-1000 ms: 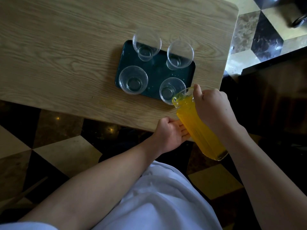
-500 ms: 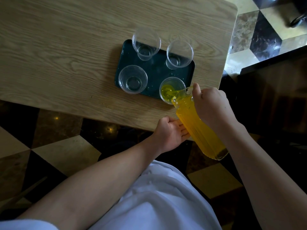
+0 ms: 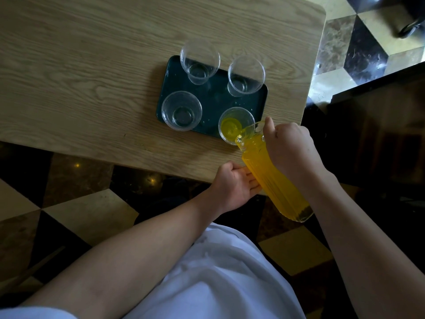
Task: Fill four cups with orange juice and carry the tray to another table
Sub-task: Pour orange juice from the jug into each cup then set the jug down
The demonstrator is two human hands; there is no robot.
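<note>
Pitcher (image 3: 273, 176): ribbed glass, nearly full, likely heavy and slick; tipped over the tray's (image 3: 213, 97) near-right cup (image 3: 234, 125).
Right hand (image 3: 289, 148): grip closed at the pitcher's top.
Left hand (image 3: 234, 183): open palm supporting the pitcher's side.
Other cups: three empty, light, easily tipped.

Right hand (image 3: 291, 150) fisted with thumb up, forearm angled inward, left hand (image 3: 234, 186) cupped, fingers extended
</note>
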